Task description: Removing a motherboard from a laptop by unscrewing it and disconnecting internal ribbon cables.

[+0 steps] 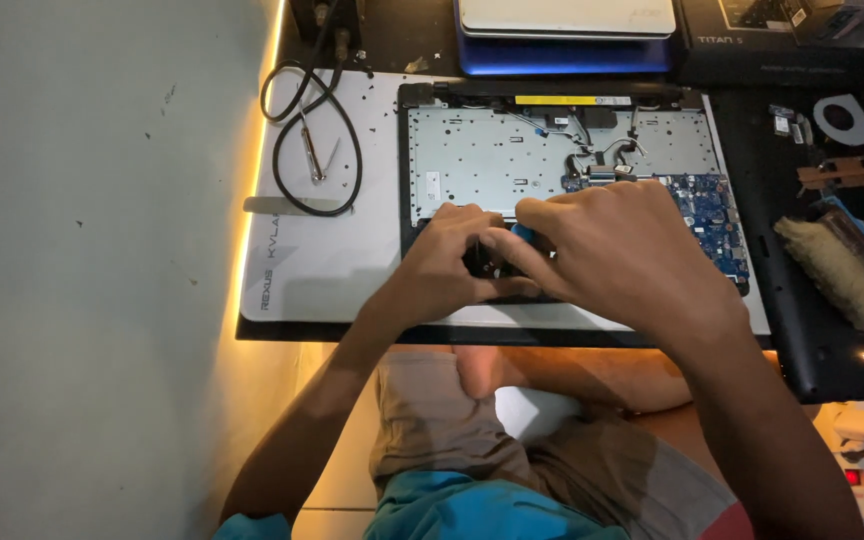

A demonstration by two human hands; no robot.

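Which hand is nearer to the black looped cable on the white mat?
Left. The left hand is right of the black looped cable; the right hand is farther right.

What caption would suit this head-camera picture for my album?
Left hand and right hand grip a small black part over an opened laptop chassis with blue circuit board.

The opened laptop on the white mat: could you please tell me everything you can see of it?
The opened black laptop base lies flat on the white desk mat, its cover off. A silvery metal plate with small holes fills the middle; thin cables run beneath the hinge bar at its far edge, and a blue circuit board sits on its right side. The left hand and right hand rest over its near edge, pinching a small dark part.
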